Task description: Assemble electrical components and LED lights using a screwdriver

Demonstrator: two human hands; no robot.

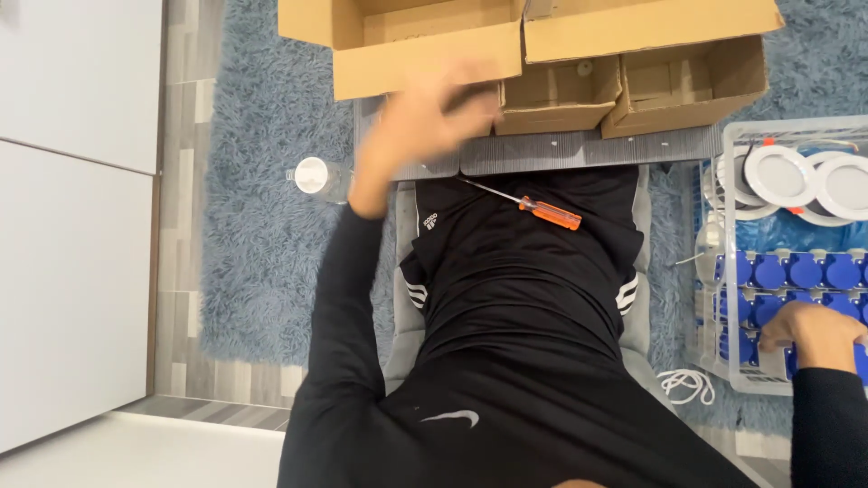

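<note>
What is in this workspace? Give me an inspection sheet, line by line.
Surface: blue shaggy rug on a grey plank floor; a grey ribbed board lies ahead of the seated person's lap.
Job's things: clear plastic crate holding blue round parts and white round light fittings.
Clutter: orange-handled screwdriver on the lap; open cardboard boxes; a clear bottle with a white cap on the rug.
Grippers: left hand raised near the boxes, blurred, grasp unclear; right hand in the crate, on the blue parts.
Cables: coiled white cord by the crate.
Surroundings: white cabinet panels on the left.
</note>
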